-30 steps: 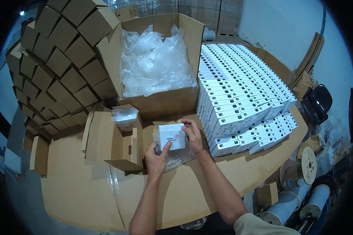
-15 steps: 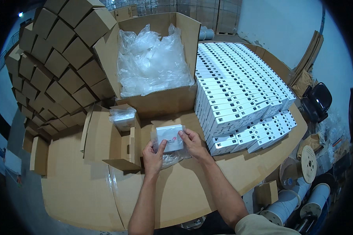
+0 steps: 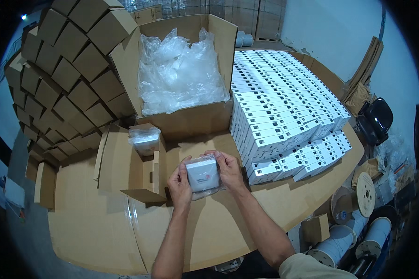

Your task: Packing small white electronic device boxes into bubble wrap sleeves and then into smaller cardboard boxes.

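Observation:
Between my hands is a flat white box with a small red mark, wrapped in a clear plastic bag. My left hand grips its left side, thumb on the front. On the opposite edge, my right hand is closed with the thumb near the top corner. Just left of my hands stands an open cardboard carton. Inside it, toward the back, sits another bagged white box. Behind my hands a large cardboard box holds a heap of clear plastic bags.
Rows of stacked white boxes fill the right of the cardboard-covered table. Many brown cartons are piled at the left. Cable reels and a black chair stand beyond the table's right edge.
The white box has settled lower into its clear bag, which now covers its top edge. Both hands have shifted slightly, the right one up to the upper corner.

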A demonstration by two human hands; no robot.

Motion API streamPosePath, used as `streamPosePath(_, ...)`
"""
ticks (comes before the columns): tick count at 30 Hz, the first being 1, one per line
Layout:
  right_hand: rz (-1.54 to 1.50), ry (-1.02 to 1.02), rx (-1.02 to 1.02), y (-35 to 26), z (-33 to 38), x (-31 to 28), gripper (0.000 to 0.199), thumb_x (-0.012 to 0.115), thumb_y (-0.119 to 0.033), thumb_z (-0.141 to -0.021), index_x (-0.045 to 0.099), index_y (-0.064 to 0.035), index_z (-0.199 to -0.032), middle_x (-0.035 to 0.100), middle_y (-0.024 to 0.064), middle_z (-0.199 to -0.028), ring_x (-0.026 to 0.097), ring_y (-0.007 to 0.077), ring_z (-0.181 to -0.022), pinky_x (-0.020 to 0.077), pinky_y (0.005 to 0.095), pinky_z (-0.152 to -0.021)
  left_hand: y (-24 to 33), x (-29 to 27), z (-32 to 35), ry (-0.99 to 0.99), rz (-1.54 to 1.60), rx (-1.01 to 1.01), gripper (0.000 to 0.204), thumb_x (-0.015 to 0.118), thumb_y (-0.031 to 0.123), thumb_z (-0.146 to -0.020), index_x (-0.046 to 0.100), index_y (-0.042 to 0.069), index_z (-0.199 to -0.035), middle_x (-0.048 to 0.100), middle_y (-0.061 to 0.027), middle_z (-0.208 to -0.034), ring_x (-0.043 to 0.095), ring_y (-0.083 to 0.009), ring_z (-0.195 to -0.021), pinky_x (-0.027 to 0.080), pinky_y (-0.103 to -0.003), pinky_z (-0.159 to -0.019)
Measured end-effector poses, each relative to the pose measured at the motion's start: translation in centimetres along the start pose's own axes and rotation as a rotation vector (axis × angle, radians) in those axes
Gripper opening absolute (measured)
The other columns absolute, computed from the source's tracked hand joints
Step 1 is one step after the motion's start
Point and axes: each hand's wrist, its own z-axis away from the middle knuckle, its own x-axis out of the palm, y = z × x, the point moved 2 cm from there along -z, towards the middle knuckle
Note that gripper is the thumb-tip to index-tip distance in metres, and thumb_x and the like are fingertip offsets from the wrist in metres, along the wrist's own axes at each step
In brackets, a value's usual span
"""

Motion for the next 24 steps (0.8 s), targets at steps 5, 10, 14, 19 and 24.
streamPosePath(5, -0.009, -0.028, -0.062, -1.5, 0.3, 0.5, 0.042, 0.046, -0.031, -0.108, 0.063, 0.0059, -0.12, 0.071, 0.0133, -0.112, 0.067, 0.0162, -0.099, 0.0549, 0.0289, -0.089, 0.9, -0.4, 0.0, 0.003, -0.034, 0.052, 0.045, 0.045, 0.036, -0.108, 0.067, 0.001, -0.125, 0.071, -0.009, -0.113, 0.061, -0.0145, -0.104, 0.046, -0.031, -0.097)
streamPosePath(10, -0.021, -0.078, -0.121, -3.0, 0.6, 0.7, 0.042, 0.044, -0.03, -0.108, 0.063, 0.005, -0.122, 0.07, 0.0146, -0.117, 0.067, 0.0186, -0.105, 0.0539, 0.032, -0.093, 2.3, -0.5, 0.2, -0.044, -0.024, 0.108, 0.047, 0.043, 0.037, -0.108, 0.067, 0.001, -0.126, 0.071, -0.0107, -0.114, 0.062, -0.017, -0.109, 0.045, -0.032, -0.101)
streamPosePath(14, -0.054, -0.104, -0.165, -3.2, 0.5, 0.4, 0.042, 0.043, -0.03, -0.109, 0.064, 0.0045, -0.121, 0.07, 0.0154, -0.119, 0.066, 0.02, -0.107, 0.0529, 0.0336, -0.096, 2.5, -0.4, -0.1, -0.099, 0.005, 0.167, 0.05, 0.043, 0.042, -0.108, 0.063, 0.001, -0.13, 0.071, -0.0113, -0.115, 0.061, -0.0175, -0.112, 0.045, -0.033, -0.102)
streamPosePath(19, -0.002, -0.087, -0.202, -2.9, 0.3, 0.5, 0.043, 0.052, -0.029, -0.106, 0.056, 0.002, -0.135, 0.065, 0.0167, -0.127, 0.062, 0.021, -0.115, 0.0502, 0.0334, -0.1, 1.8, -0.5, -0.6, -0.121, 0.064, 0.166, 0.057, 0.053, 0.046, -0.103, 0.056, 0.002, -0.138, 0.068, -0.0117, -0.124, 0.061, -0.0171, -0.114, 0.047, -0.033, -0.101)
streamPosePath(24, 0.108, -0.18, -0.092, -3.2, 1.4, 0.1, 0.052, 0.07, -0.018, -0.095, 0.052, -0.0012, -0.14, 0.064, 0.0121, -0.127, 0.061, 0.0184, -0.115, 0.0489, 0.0306, -0.099, 1.9, 0.2, 0.0, -0.224, 0.047, 0.124, 0.058, 0.077, 0.023, -0.091, 0.051, 0.001, -0.138, 0.063, -0.011, -0.125, 0.06, -0.0156, -0.112, 0.05, -0.031, -0.095)
